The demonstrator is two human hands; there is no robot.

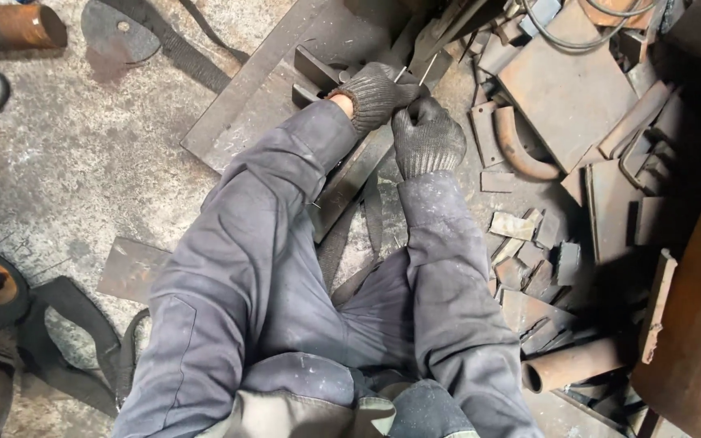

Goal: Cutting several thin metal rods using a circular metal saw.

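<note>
Both gloved hands meet up at twelve o'clock. The left hand [376,93] is curled tight, knuckles bunched around a thin metal rod [425,69] that pokes out past the fingers toward one o'clock. The right hand [427,136] sits just below, touching it, fingers folded in; what it grips I cannot tell. Under them lies a long flat steel bar [350,182]. A curved rusty piece [517,150] rests at three o'clock of the hands.
</note>
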